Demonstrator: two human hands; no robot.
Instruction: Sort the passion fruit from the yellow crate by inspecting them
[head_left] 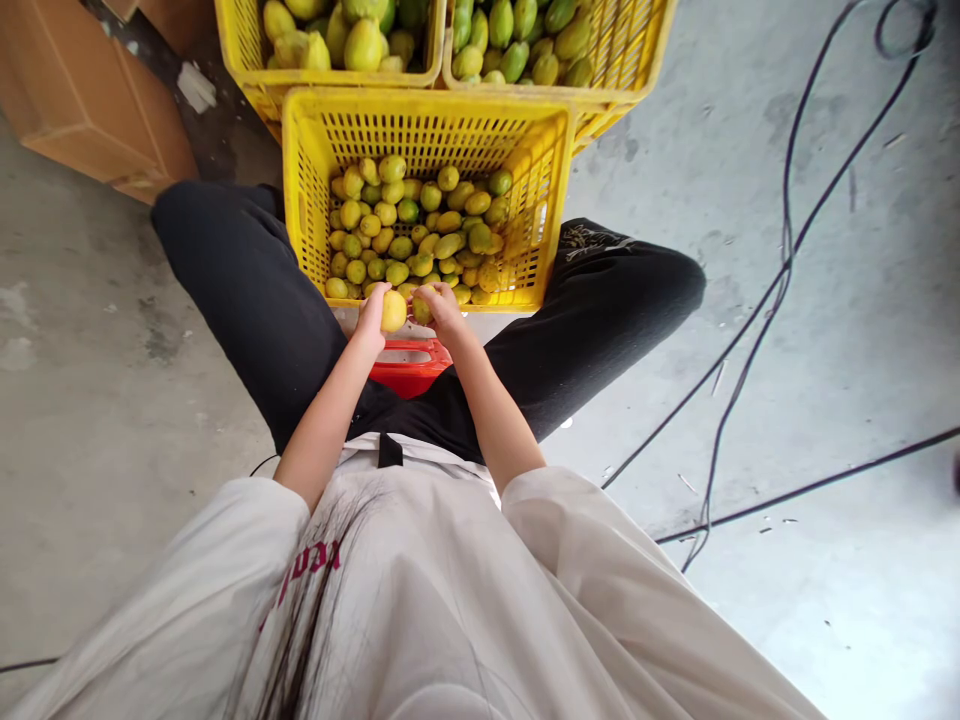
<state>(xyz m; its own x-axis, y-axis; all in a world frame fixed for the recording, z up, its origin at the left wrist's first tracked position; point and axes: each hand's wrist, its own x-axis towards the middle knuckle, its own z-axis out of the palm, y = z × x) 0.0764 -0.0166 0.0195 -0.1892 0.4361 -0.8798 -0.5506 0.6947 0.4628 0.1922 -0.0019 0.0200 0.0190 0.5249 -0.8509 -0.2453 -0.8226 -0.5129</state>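
Observation:
My left hand point(373, 315) is closed around a small yellow fruit point(393, 311) just in front of the near rim of a yellow crate point(315, 130). My right hand point(442, 310) is beside it, fingers curled on another yellow-green fruit point(421, 309). The crate between my knees holds several small yellow and green fruits point(420, 230). Under my hands sits a red plastic stool or container point(409, 365), mostly hidden.
Two more yellow crates point(247, 50) point(637, 50) of larger green-yellow fruits stand behind. A brown cardboard box point(82, 90) is at the far left. Black cables point(780, 270) run across the concrete floor on the right.

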